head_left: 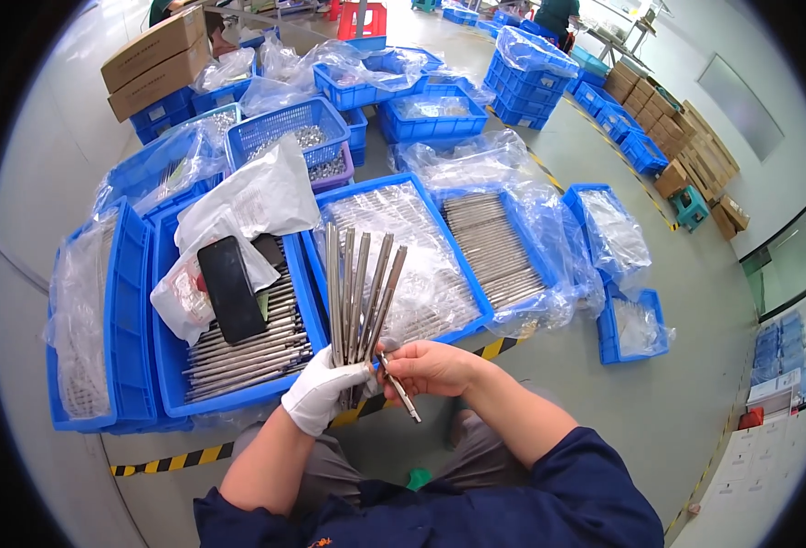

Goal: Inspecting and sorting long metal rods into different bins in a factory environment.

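Note:
My left hand (316, 395), in a white glove, is closed round an upright bundle of several long metal rods (357, 283) that fan apart toward their tops. Beside it, my bare right hand (435, 367) pinches a slim, shiny metal rod (405, 398), tilted with its lower end pointing toward me. A small greyish piece near those fingertips is too unclear to name. Left of the bundle stands a blue crate (167, 365) with rows of similar rods (252, 356). A black phone (232, 290) and white plastic bags (261, 196) lie on top of them.
Plastic sheeting (421, 265) covers rods in the crate just beyond my hands. Another rod-filled crate (494, 242) is to its right. A blue basket (284, 128) of small metal parts stands behind, near cardboard boxes (156, 59). Black-yellow tape (184, 459) marks the floor.

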